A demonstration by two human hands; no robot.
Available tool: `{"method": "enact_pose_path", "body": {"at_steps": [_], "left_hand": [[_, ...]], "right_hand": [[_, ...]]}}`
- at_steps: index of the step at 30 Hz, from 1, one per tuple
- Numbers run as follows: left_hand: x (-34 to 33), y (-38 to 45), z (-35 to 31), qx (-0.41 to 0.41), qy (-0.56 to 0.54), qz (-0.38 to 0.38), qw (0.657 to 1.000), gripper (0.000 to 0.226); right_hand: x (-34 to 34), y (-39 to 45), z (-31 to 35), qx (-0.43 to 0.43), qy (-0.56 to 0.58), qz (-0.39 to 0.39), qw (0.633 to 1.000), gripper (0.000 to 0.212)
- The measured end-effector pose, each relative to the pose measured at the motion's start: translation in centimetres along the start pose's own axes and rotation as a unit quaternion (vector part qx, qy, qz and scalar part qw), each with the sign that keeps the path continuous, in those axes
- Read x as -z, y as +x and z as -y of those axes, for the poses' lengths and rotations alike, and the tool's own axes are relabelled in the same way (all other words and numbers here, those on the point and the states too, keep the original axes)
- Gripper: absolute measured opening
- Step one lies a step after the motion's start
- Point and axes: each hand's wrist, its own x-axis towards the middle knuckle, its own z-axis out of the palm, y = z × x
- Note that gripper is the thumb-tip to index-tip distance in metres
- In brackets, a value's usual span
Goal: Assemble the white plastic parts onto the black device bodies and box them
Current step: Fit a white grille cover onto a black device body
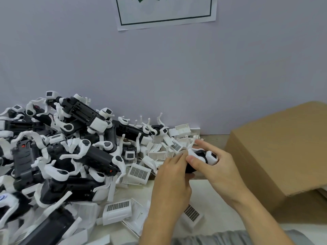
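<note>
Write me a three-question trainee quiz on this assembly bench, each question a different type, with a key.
1. True or false: the cardboard box sits on the person's left.
2. Which hands grip the black device body? A) left hand only B) right hand only C) both
3. Fill in: the heap of devices lies to the ____ of the hands.

Key: 1 false; 2 C; 3 left

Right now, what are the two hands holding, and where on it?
One black device body. The right hand grips its white-capped end from above; the left hand pinches a white plastic part at its near side.
</note>
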Motion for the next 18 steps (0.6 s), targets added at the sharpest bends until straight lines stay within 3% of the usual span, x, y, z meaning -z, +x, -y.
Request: {"method": "enact_pose_path", "body": {"at_steps": [3, 7, 9, 13, 16, 18], "left_hand": [[0.2, -0.1, -0.3, 0.008, -0.003, -0.010, 1.000, 0.037], [0.3, -0.1, -0.4, 0.019, -0.011, -0.026, 0.999, 0.040], [0.2, -0.1, -0.3, 0.019, -0.007, -0.043, 0.999, 0.037], [0.1, 0.5, -0.1, 0.063, -0.089, -0.102, 0.989, 0.027], [0.7, 1.3, 0.1, 0.159, -0.253, -0.153, 0.942, 0.023], [1.4, 1.4, 0.1, 0.254, -0.370, -0.176, 0.876, 0.026]], "right_hand": [[-0.2, -0.1, 0.2, -0.005, 0.005, 0.003, 1.000, 0.075], [-0.7, 0.2, 0.2, -0.006, 0.005, -0.048, 0.999, 0.061], [-1.1, 0.2, 0.2, -0.003, 0.002, -0.068, 0.998, 0.066], [-1.5, 0.1, 0.8, 0.007, 0.048, -0.004, 0.999, 0.073], [-1.3, 0.4, 0.7, -0.025, 0.093, -0.046, 0.994, 0.056], [-0.9, 0.6, 0.3, -0.055, 0.105, -0.095, 0.988, 0.036]]}}
